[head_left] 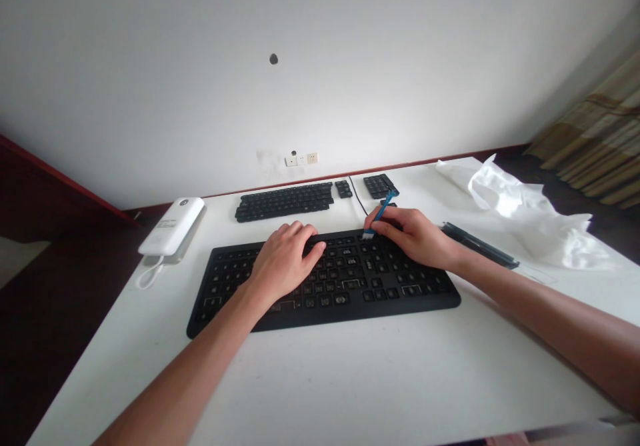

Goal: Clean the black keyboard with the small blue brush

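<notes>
A black keyboard (pixel 357 303) with its keycaps off lies across the white table, bare key sockets facing up. My left hand (pixel 285 256) rests on its left-middle part, the fingers curled over the back edge and the thumb lying apart on the sockets. Between the thumb and fingers of my right hand (pixel 407 236) is a slim blue brush (pixel 384 207), held tilted. Its pale bristles touch the keyboard near the back edge, right of the middle. The left fingertips are hidden behind that edge.
Behind the keyboard lie removed keycaps: a large block (pixel 285 201), a small group (pixel 343 189) and a number-pad group (pixel 379 185). A black cable (pixel 357 196) runs between them. A white power bank (pixel 173 226) stands left; a dark strip-shaped object (pixel 480 245) and crumpled white plastic (pixel 525 213) lie right.
</notes>
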{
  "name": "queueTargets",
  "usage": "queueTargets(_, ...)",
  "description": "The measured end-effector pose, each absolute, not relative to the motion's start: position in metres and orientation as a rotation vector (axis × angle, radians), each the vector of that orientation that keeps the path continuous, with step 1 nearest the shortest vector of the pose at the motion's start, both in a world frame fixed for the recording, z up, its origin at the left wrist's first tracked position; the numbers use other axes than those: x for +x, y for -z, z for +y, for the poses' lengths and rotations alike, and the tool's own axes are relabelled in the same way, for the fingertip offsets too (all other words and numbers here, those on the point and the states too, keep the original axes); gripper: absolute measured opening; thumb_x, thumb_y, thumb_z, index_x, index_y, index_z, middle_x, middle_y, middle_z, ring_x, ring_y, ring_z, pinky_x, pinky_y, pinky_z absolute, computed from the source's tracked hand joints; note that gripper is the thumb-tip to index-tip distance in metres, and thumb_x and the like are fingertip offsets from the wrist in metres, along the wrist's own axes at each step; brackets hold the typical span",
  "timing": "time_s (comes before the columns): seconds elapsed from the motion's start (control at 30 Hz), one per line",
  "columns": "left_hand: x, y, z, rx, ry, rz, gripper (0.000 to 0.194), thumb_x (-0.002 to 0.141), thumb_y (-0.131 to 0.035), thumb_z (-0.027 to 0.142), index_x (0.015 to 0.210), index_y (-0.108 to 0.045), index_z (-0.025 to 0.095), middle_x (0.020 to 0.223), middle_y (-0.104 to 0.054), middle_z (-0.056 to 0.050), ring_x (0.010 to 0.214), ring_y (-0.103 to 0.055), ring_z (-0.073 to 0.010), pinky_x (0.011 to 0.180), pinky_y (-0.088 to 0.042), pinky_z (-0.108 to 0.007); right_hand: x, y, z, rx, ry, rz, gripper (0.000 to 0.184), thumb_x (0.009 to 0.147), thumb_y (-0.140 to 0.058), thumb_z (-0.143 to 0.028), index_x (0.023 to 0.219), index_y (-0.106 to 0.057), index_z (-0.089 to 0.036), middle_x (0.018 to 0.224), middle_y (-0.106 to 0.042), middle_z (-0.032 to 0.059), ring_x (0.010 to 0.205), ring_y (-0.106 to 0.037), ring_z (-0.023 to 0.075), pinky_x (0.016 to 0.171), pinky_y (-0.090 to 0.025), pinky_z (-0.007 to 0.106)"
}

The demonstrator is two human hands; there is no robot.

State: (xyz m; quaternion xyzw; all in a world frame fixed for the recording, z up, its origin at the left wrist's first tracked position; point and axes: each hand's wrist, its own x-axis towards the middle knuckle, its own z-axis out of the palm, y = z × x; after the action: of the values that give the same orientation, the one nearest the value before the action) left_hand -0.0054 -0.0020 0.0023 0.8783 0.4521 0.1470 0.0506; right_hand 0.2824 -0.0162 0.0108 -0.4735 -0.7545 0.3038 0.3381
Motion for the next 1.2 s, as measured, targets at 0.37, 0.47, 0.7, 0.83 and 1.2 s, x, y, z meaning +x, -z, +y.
queueTargets(0.37,-0.0052,-0.0027,-0.0016,2.680,-0.456,1.371,0.025,0.107,-0.048,0.041,0.110,-0.064,0.022,0.106,-0.066,-0.006,0.103,-0.062,-0.0260,0.092,-0.052,-0.042,0.2779,-0.0115,-0.0206,-1.228,-0.820,-1.968,0.030,0.100,-0.060,-0.048,0.103,-0.078,-0.024,0.108,-0.079,0.0048,0.103,-0.072,0.0272,0.097,-0.055,0.043)
queueTargets(0.47,-0.0054,-0.0022,-0.0017,2.680,-0.451,1.372,0.026,0.107,-0.048,0.041,0.111,-0.064,0.021,0.107,-0.066,-0.006,0.104,-0.062,-0.0263,0.093,-0.052,-0.043,0.2782,-0.0098,-0.0195,-1.205,-0.848,-1.880,0.029,0.098,-0.063,-0.047,0.102,-0.079,-0.023,0.109,-0.080,0.0050,0.103,-0.073,0.0264,0.097,-0.056,0.042)
queueTargets(0.7,-0.0058,-0.0014,-0.0018,2.692,-0.451,1.372,0.025,0.108,-0.047,0.042,0.111,-0.063,0.022,0.108,-0.066,-0.006,0.104,-0.062,-0.0258,0.093,-0.052,-0.042,0.2778,-0.0086,-0.0189,-1.216,-0.845,-1.899,0.027,0.097,-0.065,-0.045,0.100,-0.080,-0.023,0.109,-0.080,0.0046,0.103,-0.073,0.0265,0.098,-0.056,0.043)
queueTargets(0.83,-0.0057,-0.0023,-0.0020,2.692,-0.454,1.371,0.026,0.108,-0.047,0.042,0.111,-0.063,0.022,0.108,-0.066,-0.006,0.103,-0.062,-0.0257,0.093,-0.052,-0.042,0.2792,-0.0079,-0.0183,-1.228,-0.835,-1.845,0.028,0.098,-0.064,-0.046,0.102,-0.079,-0.023,0.109,-0.079,0.0048,0.103,-0.072,0.0265,0.097,-0.056,0.043)
queueTargets(1.2,-0.0056,-0.0031,-0.0018,2.680,-0.455,1.365,0.025,0.108,-0.047,0.041,0.111,-0.063,0.022,0.108,-0.066,-0.006,0.104,-0.062,-0.0261,0.093,-0.052,-0.043,0.2790,-0.0099,-0.0192,-1.220,-0.846,-1.909,0.028,0.100,-0.061,-0.048,0.102,-0.077,-0.024,0.107,-0.078,0.0045,0.102,-0.070,0.0265,0.094,-0.054,0.042)
